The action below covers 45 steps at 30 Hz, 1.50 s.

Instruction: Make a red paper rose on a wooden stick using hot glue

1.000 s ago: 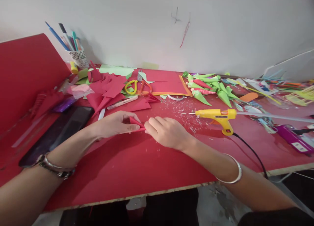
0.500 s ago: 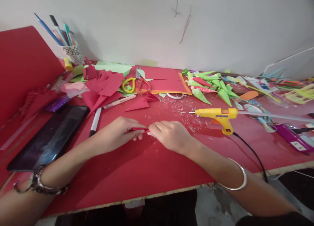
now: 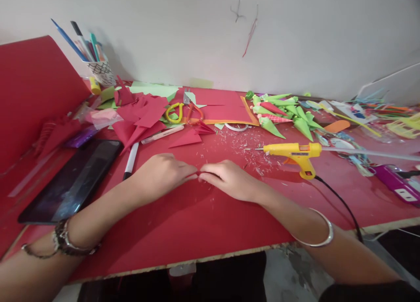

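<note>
My left hand [image 3: 167,175] and my right hand [image 3: 231,178] meet fingertip to fingertip low over the red table [image 3: 183,232]. Both are closed in a pinch. Half a second ago a narrow piece of folded red paper showed between them; now fingers cover most of it, and it barely stands out from the red surface. Beyond the fingers lies a pointed red paper piece [image 3: 186,138]. To the right, a yellow glue gun [image 3: 293,151] rests on its side, amid scattered white shreds [image 3: 238,142].
Red paper cut-outs [image 3: 144,111], orange-handled scissors [image 3: 195,114] and green paper cones [image 3: 288,111] line the back. A phone [image 3: 72,179] and a white marker [image 3: 131,159] lie left. A pen cup [image 3: 101,72] stands by the wall. A purple power socket [image 3: 395,184] sits right.
Both hands have turned so the red paper between the fingers is now mostly hidden. My right fingers have straightened somewhat. The whole view has shifted slightly.
</note>
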Tool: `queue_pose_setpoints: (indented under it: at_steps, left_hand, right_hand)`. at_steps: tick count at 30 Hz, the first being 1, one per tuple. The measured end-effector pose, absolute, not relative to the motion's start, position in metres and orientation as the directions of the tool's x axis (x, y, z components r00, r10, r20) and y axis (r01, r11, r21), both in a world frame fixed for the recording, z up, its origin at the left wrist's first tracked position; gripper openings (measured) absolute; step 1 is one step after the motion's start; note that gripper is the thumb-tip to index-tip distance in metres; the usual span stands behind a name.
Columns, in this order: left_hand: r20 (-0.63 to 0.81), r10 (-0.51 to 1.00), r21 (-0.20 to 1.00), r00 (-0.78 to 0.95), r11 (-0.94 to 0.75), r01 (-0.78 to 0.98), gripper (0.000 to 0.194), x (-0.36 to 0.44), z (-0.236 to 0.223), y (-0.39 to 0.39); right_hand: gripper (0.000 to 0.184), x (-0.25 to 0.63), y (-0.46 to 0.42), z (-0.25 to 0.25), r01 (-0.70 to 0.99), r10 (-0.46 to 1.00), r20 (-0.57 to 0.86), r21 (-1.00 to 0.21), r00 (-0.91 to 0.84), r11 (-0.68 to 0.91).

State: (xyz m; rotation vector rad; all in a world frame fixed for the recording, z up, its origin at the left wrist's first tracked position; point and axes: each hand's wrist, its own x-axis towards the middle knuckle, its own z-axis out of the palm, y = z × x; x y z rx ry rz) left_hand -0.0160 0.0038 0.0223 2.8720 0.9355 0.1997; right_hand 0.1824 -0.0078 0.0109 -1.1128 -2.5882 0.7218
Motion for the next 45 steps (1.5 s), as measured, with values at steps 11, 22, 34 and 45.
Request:
queue_pose_setpoints:
  at_steps: [11,22,34,45]
  left_hand:
    - [-0.180,0.650,0.649,0.738,-0.485,0.585,0.037,-0.015,0.024,0.005]
    - [0.073,0.449,-0.194,0.890,-0.869,0.455,0.038,-0.005,0.010,0.000]
    - [-0.261,0.589,0.593,0.765,-0.527,0.609,0.042,-0.014,0.021,0.002]
    - [0.112,0.438,-0.281,0.892,-0.847,0.452,0.031,-0.006,0.003,-0.002]
  right_hand:
    - [0.030,0.176,-0.016,0.009,0.661,0.640,0.172,0.119,-0.749,0.741]
    - [0.033,0.185,-0.010,0.018,0.616,0.711,-0.126,-0.617,-0.692,0.490]
    - [0.033,0.178,-0.011,0.009,0.599,0.583,0.152,0.094,-0.798,0.795]
    - [0.028,0.185,-0.007,0.017,0.664,0.706,-0.056,-0.399,-0.706,0.632]
